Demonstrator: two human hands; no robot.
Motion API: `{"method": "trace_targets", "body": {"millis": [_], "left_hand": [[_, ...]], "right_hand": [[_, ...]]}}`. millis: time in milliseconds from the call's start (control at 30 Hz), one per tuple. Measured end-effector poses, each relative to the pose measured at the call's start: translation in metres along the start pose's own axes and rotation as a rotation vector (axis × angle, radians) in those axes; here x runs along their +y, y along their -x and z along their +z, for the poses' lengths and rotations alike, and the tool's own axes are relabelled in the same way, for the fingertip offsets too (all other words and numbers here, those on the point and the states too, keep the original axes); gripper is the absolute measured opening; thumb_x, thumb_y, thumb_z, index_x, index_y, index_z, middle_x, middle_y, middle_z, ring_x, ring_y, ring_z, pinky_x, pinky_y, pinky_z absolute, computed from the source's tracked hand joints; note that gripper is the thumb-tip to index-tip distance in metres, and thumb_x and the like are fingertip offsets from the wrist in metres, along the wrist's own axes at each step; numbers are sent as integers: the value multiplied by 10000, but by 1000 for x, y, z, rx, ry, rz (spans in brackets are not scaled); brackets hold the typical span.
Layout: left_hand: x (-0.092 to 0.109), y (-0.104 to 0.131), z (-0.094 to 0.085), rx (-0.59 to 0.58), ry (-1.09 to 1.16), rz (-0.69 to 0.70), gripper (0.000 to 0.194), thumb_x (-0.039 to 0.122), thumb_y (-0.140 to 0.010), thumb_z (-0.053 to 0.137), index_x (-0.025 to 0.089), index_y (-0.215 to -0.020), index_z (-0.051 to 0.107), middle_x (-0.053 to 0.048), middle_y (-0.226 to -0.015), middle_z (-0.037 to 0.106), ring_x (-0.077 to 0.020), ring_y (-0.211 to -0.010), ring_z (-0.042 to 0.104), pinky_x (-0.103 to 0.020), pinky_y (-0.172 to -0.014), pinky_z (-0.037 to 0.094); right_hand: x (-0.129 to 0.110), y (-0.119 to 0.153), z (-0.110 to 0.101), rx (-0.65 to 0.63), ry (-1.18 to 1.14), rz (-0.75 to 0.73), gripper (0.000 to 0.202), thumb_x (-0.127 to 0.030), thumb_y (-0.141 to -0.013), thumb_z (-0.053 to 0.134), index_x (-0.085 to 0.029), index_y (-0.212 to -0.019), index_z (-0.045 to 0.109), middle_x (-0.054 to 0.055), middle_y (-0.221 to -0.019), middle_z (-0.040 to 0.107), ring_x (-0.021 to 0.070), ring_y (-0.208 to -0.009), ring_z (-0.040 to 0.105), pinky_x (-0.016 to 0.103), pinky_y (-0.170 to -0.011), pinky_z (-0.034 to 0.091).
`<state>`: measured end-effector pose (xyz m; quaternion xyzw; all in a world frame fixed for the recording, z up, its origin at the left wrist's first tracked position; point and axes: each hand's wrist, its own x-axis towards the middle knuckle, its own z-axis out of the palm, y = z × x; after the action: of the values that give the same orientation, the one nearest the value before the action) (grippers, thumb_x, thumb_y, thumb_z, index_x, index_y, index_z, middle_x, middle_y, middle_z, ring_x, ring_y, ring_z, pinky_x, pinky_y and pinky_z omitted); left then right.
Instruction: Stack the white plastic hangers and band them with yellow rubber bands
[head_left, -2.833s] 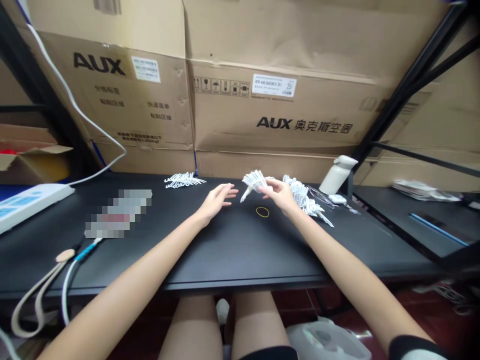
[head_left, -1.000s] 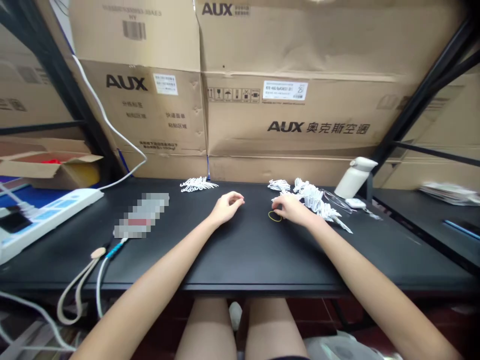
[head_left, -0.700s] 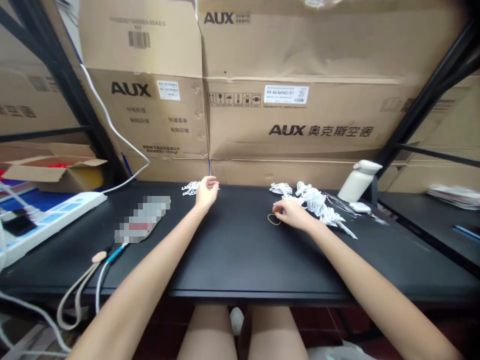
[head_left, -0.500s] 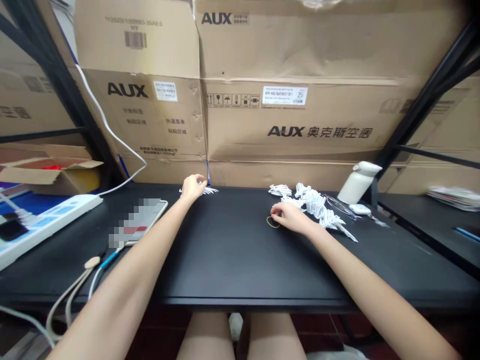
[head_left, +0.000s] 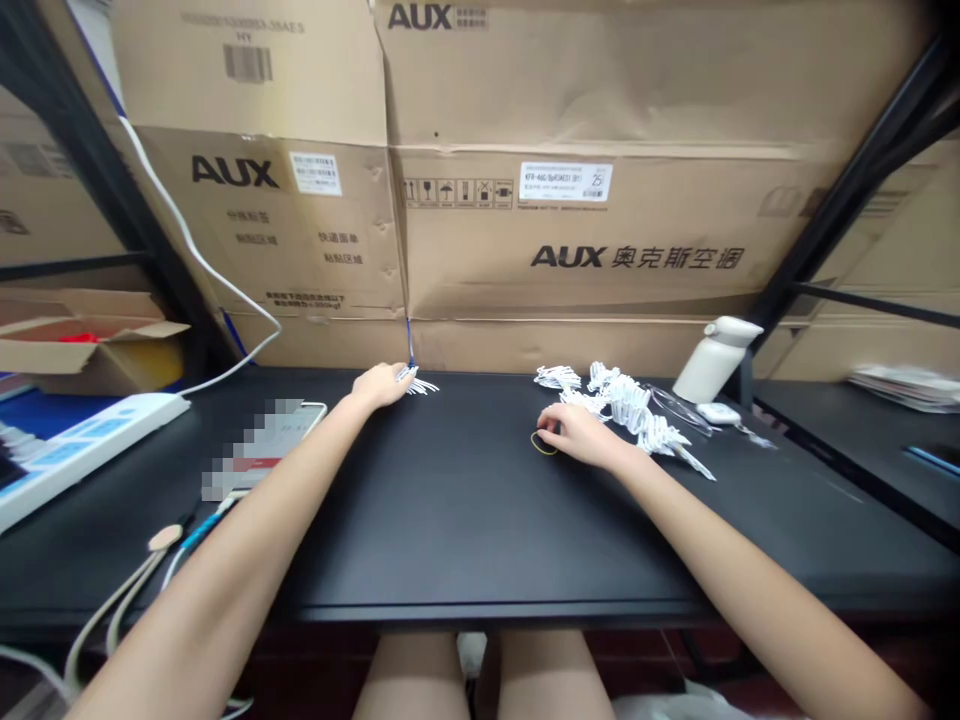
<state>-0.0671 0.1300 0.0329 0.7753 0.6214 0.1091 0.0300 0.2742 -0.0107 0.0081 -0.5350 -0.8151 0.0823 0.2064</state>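
At the back of the black table, my left hand (head_left: 379, 386) has its fingers closed on a small bundle of thin white strips (head_left: 424, 386), whose loose ends fan out to the right. The hand itself hides the rest of the bundle. My right hand (head_left: 579, 434) is farther right, pinching a thin yellow rubber band (head_left: 543, 446) that hangs as a loop just over the tabletop. Just behind and beside this hand lie several bundles of similar white strips (head_left: 630, 402).
A white bottle (head_left: 716, 362) and a small white case (head_left: 718, 413) stand at the back right. To the left lie a phone (head_left: 289, 440) with a cable and a white power strip (head_left: 94, 450). Large cardboard panels (head_left: 465, 270) close off the back, between black metal posts.
My left hand has shifted slightly, and the strips now stick out only on its right side. My right hand keeps the rubber band in nearly the same place. The view has turned a little.
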Motion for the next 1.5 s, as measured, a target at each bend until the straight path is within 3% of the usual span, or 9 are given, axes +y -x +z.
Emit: {"method": "trace_targets", "body": {"millis": [100,267,400,500,633,933,1200,1367,1500], "left_hand": [[18,14,3,6,31,25,631,616,-841,307,224,-1284,527,-182,-1214,574,-367,-1110,537,-430,-891,400],[53,42,11,-14,101,104,644,612,-847,341,252,-1374,431,-190,-1328,488,-398,-1164,487,-489,-931,357],[68,58,20,143,16,199,579,546,-890,318,248,-1372,438,-187,-1388,428,-396,-1192,459,-518,-965,315],[65,62,23,244,-77,382,529,506,-896,367,237,-1337,482,-148,-1423,402,-331,-1271,394,-482,-1046,232],[54,62,22,176,-155,622,524,482,-902,388,216,-1347,462,-118,-1413,432,-270,-1312,358,-457,-1077,199],[57,63,23,213,-206,665,498,455,-901,406,165,-1292,511,-126,-1299,545,-273,-1170,495,-377,-923,380],[59,64,25,263,-187,695,445,453,-890,433,166,-1198,577,-124,-1220,594,-270,-1114,528,-396,-931,362],[58,64,26,272,-152,715,444,474,-876,448,173,-1165,597,-129,-1236,588,-287,-1172,491,-462,-1014,279],[58,65,28,278,-156,673,483,513,-864,448,163,-1153,612,-154,-1277,555,-302,-1206,464,-493,-1038,251]], "right_hand": [[-3,1,-2,48,-8,6,116,-245,-790,561,-169,-824,642,47,-778,641,148,-649,569,271,-663,437],[-25,-8,1,241,-92,-59,123,-240,-821,530,-167,-808,629,40,-771,617,125,-587,530,271,-644,443],[-47,-30,20,130,-181,-163,133,-223,-834,526,-173,-866,645,50,-855,635,128,-666,564,255,-664,451],[-54,-54,40,107,-171,-125,149,-224,-827,551,-157,-893,667,51,-865,647,113,-642,547,247,-658,440],[-55,-79,54,118,-208,-58,123,-201,-801,584,-139,-841,683,39,-826,674,100,-619,537,225,-638,414],[-55,-74,45,63,-134,37,98,-88,-769,560,-126,-739,645,42,-732,662,114,-634,556,212,-633,403],[-58,-61,49,92,48,6,117,-158,-870,480,-137,-853,594,78,-859,626,149,-752,573,246,-698,423],[-53,-58,41,83,128,-86,145,-167,-902,437,-145,-912,581,85,-925,607,162,-826,572,256,-756,433],[-42,-57,31,64,200,5,149,-155,-897,435,-139,-898,583,91,-914,614,172,-839,577,262,-766,434]]}}
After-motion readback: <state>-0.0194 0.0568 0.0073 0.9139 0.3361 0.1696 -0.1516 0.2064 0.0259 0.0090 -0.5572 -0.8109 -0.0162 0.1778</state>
